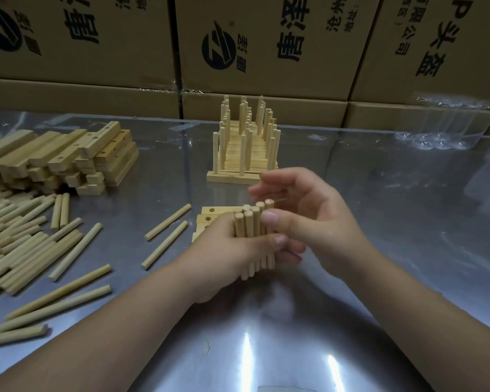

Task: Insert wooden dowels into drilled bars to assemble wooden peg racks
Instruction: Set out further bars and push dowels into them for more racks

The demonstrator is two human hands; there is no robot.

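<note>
My left hand (232,250) grips an upright bundle of several wooden dowels (251,222) at the centre of the table. My right hand (303,210) is beside the bundle on its right, thumb against the dowel tops, fingers loosely curved above them. Under the hands lie a few drilled bars (210,217), their holes facing up. Behind them stands a row of finished peg racks (246,145) with dowels pointing up.
A stack of drilled bars (68,157) sits at the left, with a heap of loose dowels (17,236) in front of it and stray dowels (167,222) nearer the centre. Cardboard boxes (266,52) wall the back. A clear plastic tray (450,120) is at far right.
</note>
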